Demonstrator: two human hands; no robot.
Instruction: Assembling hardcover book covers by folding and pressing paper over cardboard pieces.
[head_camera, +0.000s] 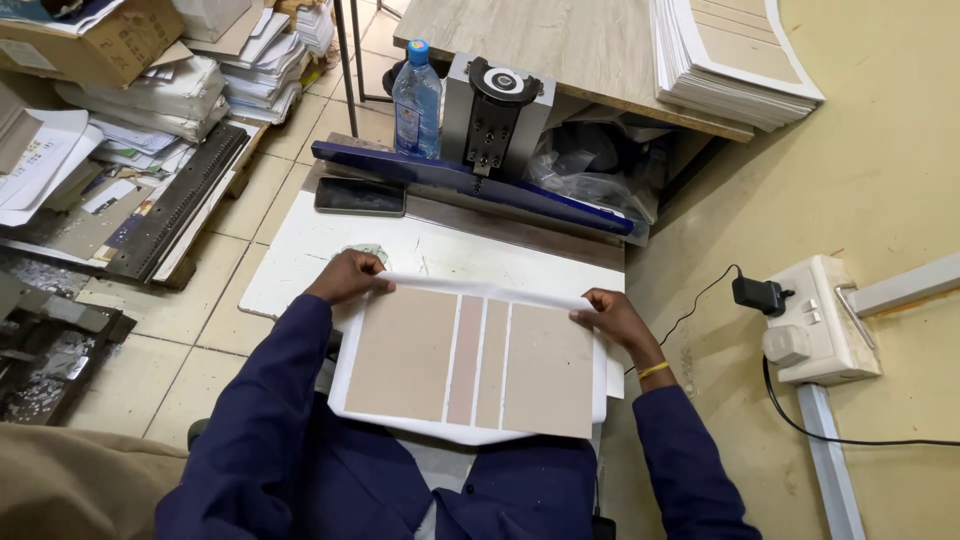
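The white cover sheet (470, 425) lies on the white desk (300, 260) directly in front of the person, with four tan board panels (405, 352) glued to it: two wide outer panels and two narrow strips between them.

The left hand (345, 277) pinches the far left corner of the sheet; the right hand (612, 318) pinches the far right corner. Both hands are closed on the sheet's far edge, which is lifted and folded toward the panels.

Judgement: for a clean turn-in, keep the fold line tight against the panels' far edge, hold both corners level, and press from the centre outward to avoid wrinkles.

Surroundings: a black phone (360, 196) lies near the left hand. Behind it stand a blue-barred press (470, 180) and a water bottle (417, 98). A stack of finished sheets (730, 60) sits on the wooden table beyond. A power strip (815, 320) lies at right. Nothing obstructs the fold.
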